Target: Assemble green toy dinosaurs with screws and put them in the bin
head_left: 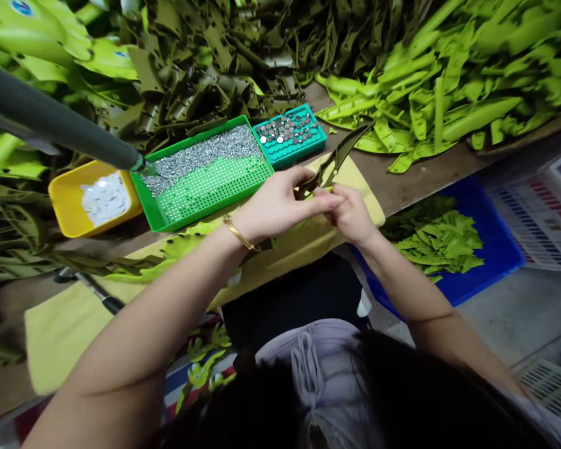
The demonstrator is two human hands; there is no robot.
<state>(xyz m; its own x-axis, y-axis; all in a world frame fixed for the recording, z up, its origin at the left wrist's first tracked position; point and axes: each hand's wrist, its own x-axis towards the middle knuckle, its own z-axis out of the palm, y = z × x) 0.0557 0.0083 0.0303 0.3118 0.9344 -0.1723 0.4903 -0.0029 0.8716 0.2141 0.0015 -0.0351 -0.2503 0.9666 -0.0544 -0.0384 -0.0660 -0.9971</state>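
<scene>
My left hand [280, 202], with a gold bangle at the wrist, is closed on a long, curved dark olive plastic part [339, 154]. That part points up and away to the right over the yellow cloth [362, 187]. Close against its lower end, my right hand [351, 215] has its fingers pinched together. A sliver of bright green plastic [326, 189] shows between the two hands, but the fingers cover most of it. Just beyond my left hand stand a green tray [210, 184] of small metal screws and a teal tray [292, 153] with round metal discs.
White pieces lie in a yellow bin [65, 206]. A grey rod-like tool [75, 118] slants in from the left. Dark olive parts [224, 56] and lime-green parts [477, 93] are heaped behind. A blue crate [500, 249] holding green parts sits below right.
</scene>
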